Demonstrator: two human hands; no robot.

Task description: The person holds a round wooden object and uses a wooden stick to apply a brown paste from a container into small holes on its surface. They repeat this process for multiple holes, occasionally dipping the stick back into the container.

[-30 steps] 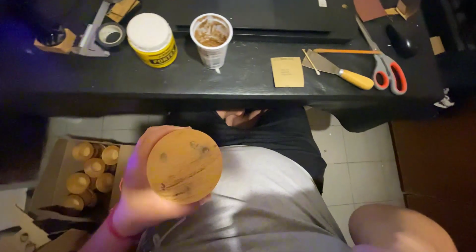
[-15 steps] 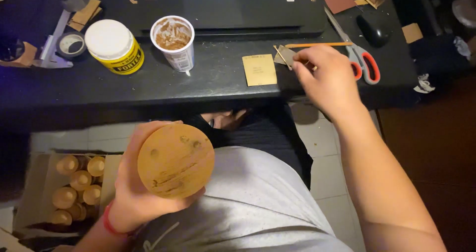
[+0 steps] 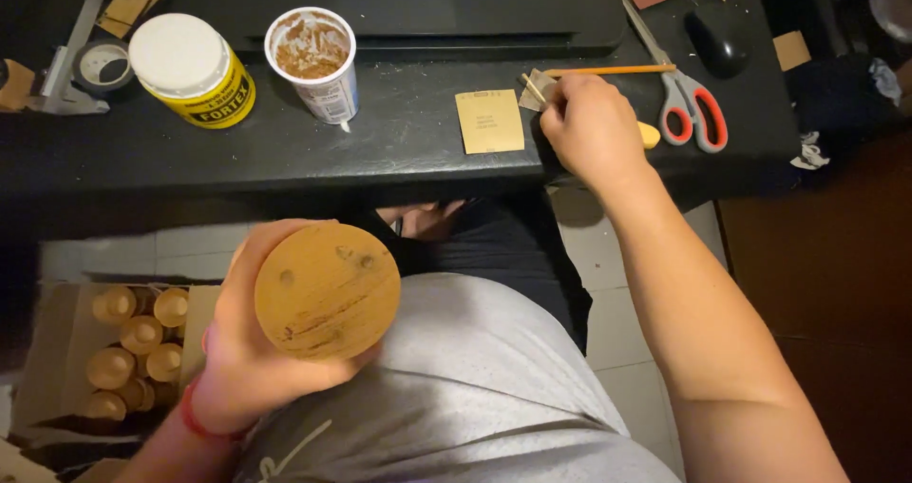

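I hold a round wooden disc [image 3: 328,290] in my left hand [image 3: 249,350], low and near me over my lap, its flat tan face turned up toward me. My fingers wrap around its left and lower edge, so the grip is closed firmly on the disc. The face shows a few small dark spots and a faint grain line.

My right hand [image 3: 591,127] reaches farther out to the black table [image 3: 285,151], resting at its near edge on a putty knife [image 3: 541,89] with a yellow handle end showing just right of my palm. My fingers curl down over the tool; I cannot tell whether they have closed on it.

Just left of that hand lies a small tan square of sandpaper [image 3: 489,120]. To the right, scissors [image 3: 684,94] with red and grey handles lie beside a thin orange stick [image 3: 613,69].

Farther left on the table stand a white cup [image 3: 313,60] of brown paste and a yellow can [image 3: 195,70] with a white lid, well apart from my hands. On the floor at near left, a cardboard box [image 3: 57,350] holds several light wooden pieces [image 3: 138,336].
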